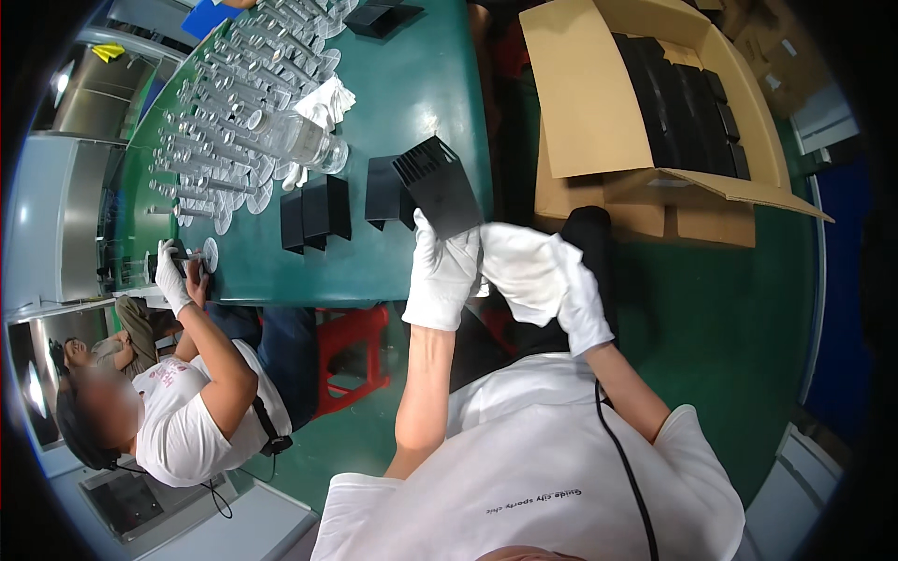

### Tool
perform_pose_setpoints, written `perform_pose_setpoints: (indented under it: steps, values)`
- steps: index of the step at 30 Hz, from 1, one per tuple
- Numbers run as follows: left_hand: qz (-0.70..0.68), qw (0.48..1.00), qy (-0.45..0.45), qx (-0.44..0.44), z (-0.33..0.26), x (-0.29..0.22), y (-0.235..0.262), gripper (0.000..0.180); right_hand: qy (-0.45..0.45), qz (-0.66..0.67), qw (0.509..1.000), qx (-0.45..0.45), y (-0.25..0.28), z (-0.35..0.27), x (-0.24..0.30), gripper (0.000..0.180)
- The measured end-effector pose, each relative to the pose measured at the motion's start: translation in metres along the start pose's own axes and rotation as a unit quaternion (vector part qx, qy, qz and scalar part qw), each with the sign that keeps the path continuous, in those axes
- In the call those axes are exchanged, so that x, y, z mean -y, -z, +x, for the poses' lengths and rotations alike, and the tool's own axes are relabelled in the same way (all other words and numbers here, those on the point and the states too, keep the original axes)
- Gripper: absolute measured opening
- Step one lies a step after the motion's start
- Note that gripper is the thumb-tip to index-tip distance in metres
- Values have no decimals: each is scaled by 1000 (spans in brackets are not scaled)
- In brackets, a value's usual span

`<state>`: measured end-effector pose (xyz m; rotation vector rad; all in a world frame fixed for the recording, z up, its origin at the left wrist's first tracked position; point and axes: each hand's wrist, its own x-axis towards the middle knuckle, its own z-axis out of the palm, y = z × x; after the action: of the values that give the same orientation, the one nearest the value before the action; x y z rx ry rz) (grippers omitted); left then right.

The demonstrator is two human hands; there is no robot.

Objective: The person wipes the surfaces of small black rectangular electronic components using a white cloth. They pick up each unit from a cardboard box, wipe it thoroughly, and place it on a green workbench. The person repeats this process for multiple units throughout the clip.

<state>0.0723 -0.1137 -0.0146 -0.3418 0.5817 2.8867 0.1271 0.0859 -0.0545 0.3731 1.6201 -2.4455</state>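
My left hand (440, 280), in a white glove, grips a black box-shaped piece (443, 194) with a row of slots at its far end, holding it tilted over the table's near edge. A white cloth (522, 271) is bunched in my gloved right hand (582, 316), close beside the piece's right lower corner; whether the cloth touches it I cannot tell. Just left of the held piece, another black piece (385, 192) rests on the green table (412, 93). Farther left stand more black angular pieces (316, 215).
Many clear stemmed pieces with round bases (210, 150) crowd the table's left side, beside a large clear bottle (304, 140) and a crumpled white cloth (327, 101). At the right, an open cardboard box (587, 93) holds black pieces. A gloved co-worker (201, 397) sits left, near a red stool (351, 369).
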Motion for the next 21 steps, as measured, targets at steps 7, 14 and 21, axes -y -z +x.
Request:
perform_pose_setpoints:
  steps: [7, 14, 21]
  values:
    - [340, 918, -161, -122, -32, 4, -12, 20, 8, 19, 1000, -10, -19, 19, 74, 63]
    - [607, 739, -284, -70, -68, 14, -22, 9, 68, 69, 989, 113, -68, 25, 83, 57]
    - [696, 609, -380, 3, -66, 7, 1, 26, 237, -272, 929, 85, -66, 13, 70, 41]
